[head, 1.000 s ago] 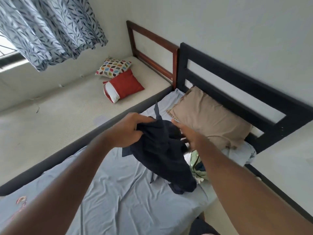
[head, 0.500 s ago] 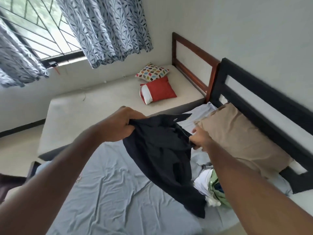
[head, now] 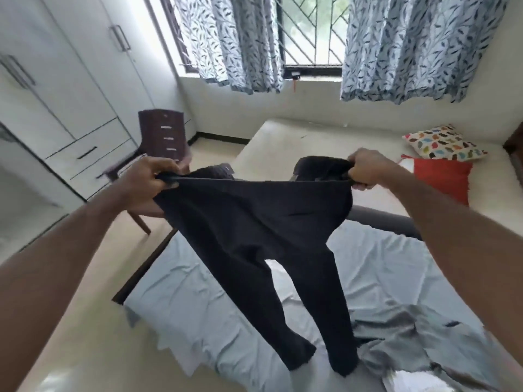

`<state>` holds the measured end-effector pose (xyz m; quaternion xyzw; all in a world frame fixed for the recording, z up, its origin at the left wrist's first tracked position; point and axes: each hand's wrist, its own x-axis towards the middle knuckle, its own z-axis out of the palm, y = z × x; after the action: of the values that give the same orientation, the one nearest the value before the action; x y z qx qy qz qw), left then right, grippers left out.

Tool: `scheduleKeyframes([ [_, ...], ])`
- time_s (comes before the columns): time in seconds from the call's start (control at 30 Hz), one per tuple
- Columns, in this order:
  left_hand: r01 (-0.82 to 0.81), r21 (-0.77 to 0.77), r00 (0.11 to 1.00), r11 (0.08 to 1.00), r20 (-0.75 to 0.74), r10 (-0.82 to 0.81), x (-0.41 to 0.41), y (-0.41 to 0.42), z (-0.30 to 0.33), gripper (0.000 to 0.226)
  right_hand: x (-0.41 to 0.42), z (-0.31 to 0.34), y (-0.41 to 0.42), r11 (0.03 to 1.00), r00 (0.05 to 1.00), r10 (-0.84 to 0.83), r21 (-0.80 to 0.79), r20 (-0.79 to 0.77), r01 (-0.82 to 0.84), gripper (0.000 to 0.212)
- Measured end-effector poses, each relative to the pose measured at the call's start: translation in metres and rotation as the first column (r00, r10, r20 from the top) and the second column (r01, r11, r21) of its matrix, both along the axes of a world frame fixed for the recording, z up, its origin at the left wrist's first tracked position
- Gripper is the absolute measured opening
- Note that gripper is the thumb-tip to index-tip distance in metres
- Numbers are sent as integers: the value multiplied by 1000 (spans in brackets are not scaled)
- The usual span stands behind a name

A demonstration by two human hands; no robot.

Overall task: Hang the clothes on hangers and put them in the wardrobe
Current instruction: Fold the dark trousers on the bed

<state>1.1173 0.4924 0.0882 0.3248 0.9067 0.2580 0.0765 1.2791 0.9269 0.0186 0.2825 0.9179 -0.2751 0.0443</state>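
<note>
Dark trousers [head: 254, 222] hang stretched by the waistband between two hands above the foot end of a bed [head: 198, 292], the two legs dangling until their hems just brush the rumpled grey sheet. The left hand [head: 147, 179] bunches one end of the waistband in curled fingers; the right hand [head: 368, 171] does the same at the other end, with spare cloth humped over its knuckles. The fabric looks soft, matte and light, limp enough to sag between the grips, so it should drape easily over a hanger bar; the waistband, thicker and seamed, seems the surest hold. No hanger is in view. More crumpled grey cloth [head: 410, 343] lies near the bed's right edge. Beyond, a white wardrobe [head: 70, 94] with bar handles stands closed, a dark wooden chair [head: 162, 137] before it.
</note>
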Motion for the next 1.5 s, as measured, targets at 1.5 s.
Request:
scheduleKeyframes([
  [1.5,-510,393,777,766,-172,606,-138,-283,-89,25,-391,-3,-257,966,809,259,148,-528,-212,34],
])
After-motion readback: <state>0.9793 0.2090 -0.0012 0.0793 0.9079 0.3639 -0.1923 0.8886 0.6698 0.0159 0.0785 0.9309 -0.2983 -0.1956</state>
